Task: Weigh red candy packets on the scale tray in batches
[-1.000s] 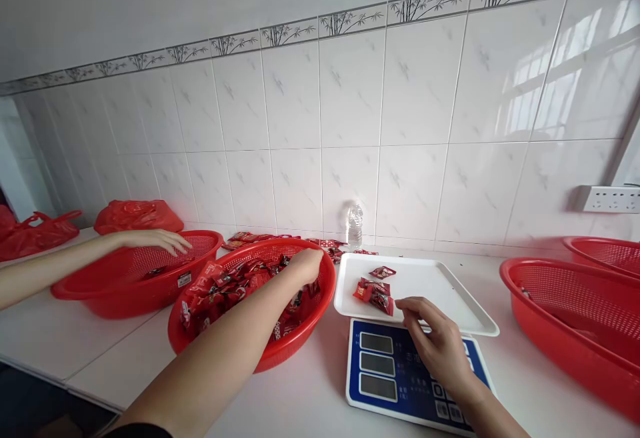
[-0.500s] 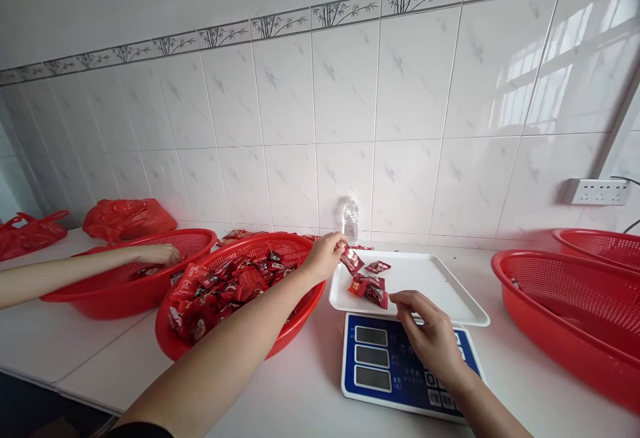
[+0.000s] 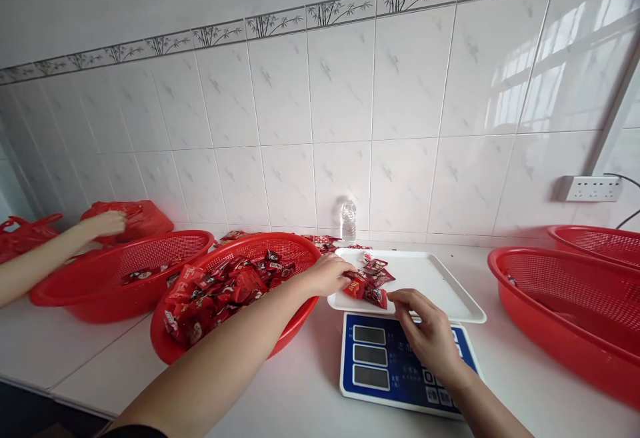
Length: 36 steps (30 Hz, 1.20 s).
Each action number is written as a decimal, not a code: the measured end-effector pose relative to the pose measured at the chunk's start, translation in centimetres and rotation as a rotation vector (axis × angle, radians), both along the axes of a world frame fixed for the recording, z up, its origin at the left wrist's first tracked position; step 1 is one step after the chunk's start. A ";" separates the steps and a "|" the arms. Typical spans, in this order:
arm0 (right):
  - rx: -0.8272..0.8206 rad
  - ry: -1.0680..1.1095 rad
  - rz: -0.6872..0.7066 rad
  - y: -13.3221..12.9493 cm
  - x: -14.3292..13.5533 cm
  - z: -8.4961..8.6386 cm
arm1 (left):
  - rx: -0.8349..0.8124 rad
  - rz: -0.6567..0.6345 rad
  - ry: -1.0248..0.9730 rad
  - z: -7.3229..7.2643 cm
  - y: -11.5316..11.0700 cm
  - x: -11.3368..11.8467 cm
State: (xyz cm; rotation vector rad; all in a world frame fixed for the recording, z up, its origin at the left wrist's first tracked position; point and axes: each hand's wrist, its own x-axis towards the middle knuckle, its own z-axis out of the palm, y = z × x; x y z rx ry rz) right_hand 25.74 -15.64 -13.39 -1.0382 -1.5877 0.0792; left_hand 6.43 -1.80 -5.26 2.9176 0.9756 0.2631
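My left hand (image 3: 333, 275) reaches over the near left part of a white tray (image 3: 453, 295), its fingers closed at the edge of a red candy packet (image 3: 356, 285). Several more small red and dark-red candy packets (image 3: 380, 279) lie clustered beside it. My right hand (image 3: 425, 328) is above the scale's keypad, its fingers drawn together and fingertips at the right end of the nearest packet; whether they grip it is hidden. The blue electronic scale (image 3: 395, 358) sits under the tray's front edge, its displays blank. Left of the tray, a red basket (image 3: 295, 245) holds many candy packets.
Another person's hand (image 3: 107, 223) is at a red plastic bag (image 3: 143, 218), above a second red basket (image 3: 55, 299). A clear bottle (image 3: 349, 219) stands by the tiled wall. On the right are red baskets (image 3: 530, 305) and a wall socket (image 3: 593, 189).
My left hand has come down with the packet it held to the pile on the tray. My right hand is nearly still. The other person's hand has moved from their basket to the bag.
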 end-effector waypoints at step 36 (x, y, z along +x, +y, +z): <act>-0.028 0.004 0.006 0.1 0.0 -0.1 | -0.337 0.324 0.264 -1.1 3.2 -5.1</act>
